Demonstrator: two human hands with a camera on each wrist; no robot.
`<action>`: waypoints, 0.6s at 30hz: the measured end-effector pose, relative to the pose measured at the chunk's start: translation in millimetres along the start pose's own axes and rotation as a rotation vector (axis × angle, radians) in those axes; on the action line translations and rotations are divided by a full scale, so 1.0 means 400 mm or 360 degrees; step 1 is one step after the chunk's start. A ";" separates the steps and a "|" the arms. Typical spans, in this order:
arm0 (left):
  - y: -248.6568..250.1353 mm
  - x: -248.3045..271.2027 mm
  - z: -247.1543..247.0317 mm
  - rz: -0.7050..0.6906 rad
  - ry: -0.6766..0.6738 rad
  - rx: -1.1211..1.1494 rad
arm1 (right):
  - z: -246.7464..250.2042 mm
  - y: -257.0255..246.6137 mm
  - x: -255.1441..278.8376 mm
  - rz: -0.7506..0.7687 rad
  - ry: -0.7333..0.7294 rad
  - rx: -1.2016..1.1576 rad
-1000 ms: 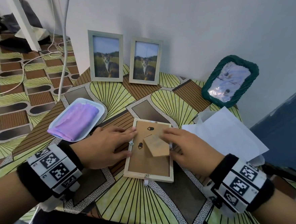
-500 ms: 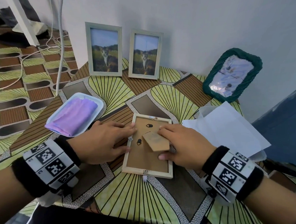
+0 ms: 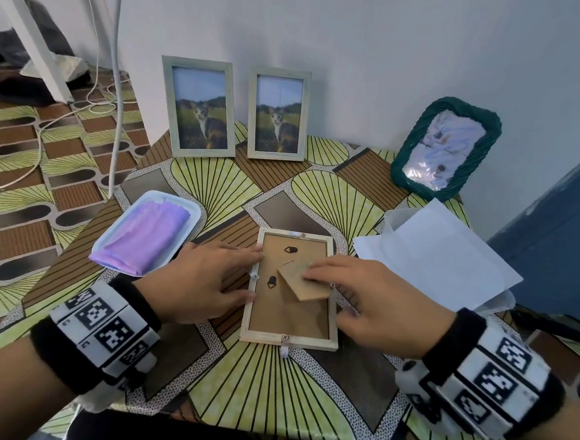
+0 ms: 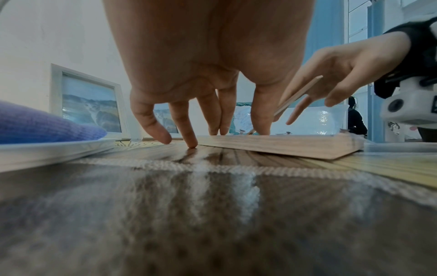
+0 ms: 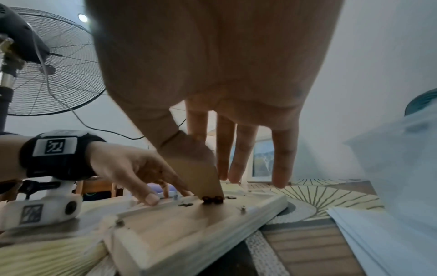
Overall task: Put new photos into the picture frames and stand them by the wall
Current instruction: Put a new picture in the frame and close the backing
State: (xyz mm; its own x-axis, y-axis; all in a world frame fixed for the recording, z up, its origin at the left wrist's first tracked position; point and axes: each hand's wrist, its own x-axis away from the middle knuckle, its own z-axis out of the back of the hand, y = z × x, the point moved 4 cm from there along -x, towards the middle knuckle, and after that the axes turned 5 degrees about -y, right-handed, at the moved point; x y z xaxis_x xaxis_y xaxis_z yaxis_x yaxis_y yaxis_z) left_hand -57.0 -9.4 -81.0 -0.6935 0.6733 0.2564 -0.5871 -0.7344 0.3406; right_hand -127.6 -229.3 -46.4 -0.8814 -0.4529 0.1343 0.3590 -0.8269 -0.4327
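Pale wooden frame [image 3: 289, 338] face-down on patterned table [image 3: 263, 389], left hand [image 3: 202, 282] – fingers spread – steadying its edge, right hand [image 3: 378, 305] pinching the brown hinged stand flap [image 3: 306, 283], white tray [image 3: 193, 209] with purple cloth [image 3: 143, 237] left, white paper sheets [image 3: 444, 258] right – two cat-photo frames [image 3: 200, 108] at the wall.

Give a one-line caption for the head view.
Both hands, left and right, work the face-down wooden frame's back stand.

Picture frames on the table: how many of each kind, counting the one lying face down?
Pale wooden frames standing with a cat photo: 2
Pale wooden frame lying face down: 1
Green woven frame leaning on the wall: 1
Total: 4
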 end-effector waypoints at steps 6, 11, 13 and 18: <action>0.003 0.000 0.003 0.0035 -0.0029 -0.0005 | -0.066 0.002 0.023 -0.0085 -0.0225 0.0368; 0.009 0.018 0.020 0.0083 0.0148 -0.0071 | -0.080 0.015 0.023 -0.0058 -0.0232 0.0307; 0.018 0.029 0.037 0.0059 0.0246 -0.0108 | -0.065 0.016 0.024 -0.0080 -0.0101 0.0191; 0.017 0.065 0.046 0.0009 0.0242 -0.0231 | -0.035 0.041 0.036 -0.0334 0.0294 0.0117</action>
State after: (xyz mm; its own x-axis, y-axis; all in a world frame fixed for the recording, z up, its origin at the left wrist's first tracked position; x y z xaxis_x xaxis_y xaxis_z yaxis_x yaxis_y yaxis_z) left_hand -71.3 4.6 -55.3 -0.7455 0.6565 0.1149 -0.6294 -0.7502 0.2027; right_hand -138.8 -244.8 -64.1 -0.9773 -0.2068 0.0467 0.1784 -0.9212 -0.3459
